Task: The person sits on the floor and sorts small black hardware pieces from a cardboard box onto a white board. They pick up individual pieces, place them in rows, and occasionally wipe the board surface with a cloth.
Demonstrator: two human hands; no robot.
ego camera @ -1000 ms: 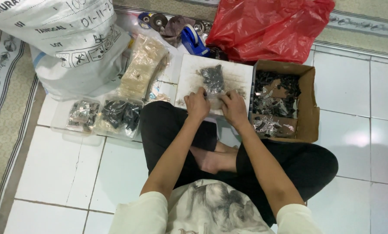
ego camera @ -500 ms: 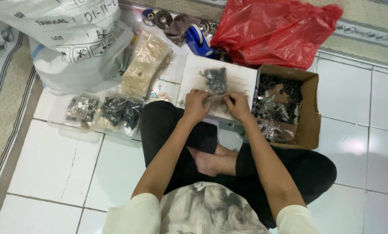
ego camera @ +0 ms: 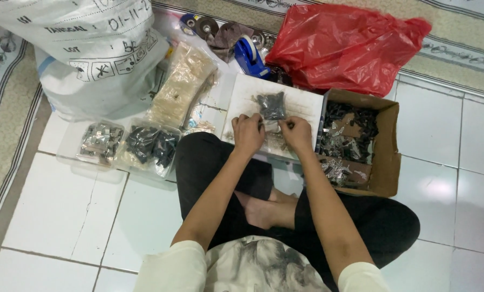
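Sitting cross-legged on the floor, left hand (ego camera: pixel 248 132) and right hand (ego camera: pixel 296 131) pinching a small clear bag (ego camera: pixel 271 106) of dark bits over the white tray (ego camera: pixel 301 103) (loose grip) — maybe slipping, spilling pieces everywhere.

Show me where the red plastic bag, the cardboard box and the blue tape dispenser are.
red plastic bag (ego camera: pixel 344 46), head view, middle of its crumpled side
cardboard box (ego camera: pixel 387 146), head view, its right wall
blue tape dispenser (ego camera: pixel 251 57), head view, its blue body

A board (ego camera: pixel 301 105) lies on the floor (ego camera: pixel 63 216) before the person; a cardboard box (ego camera: pixel 385 157) sits right of it, trays (ego camera: pixel 123 146) left, bags (ego camera: pixel 344 46) far.
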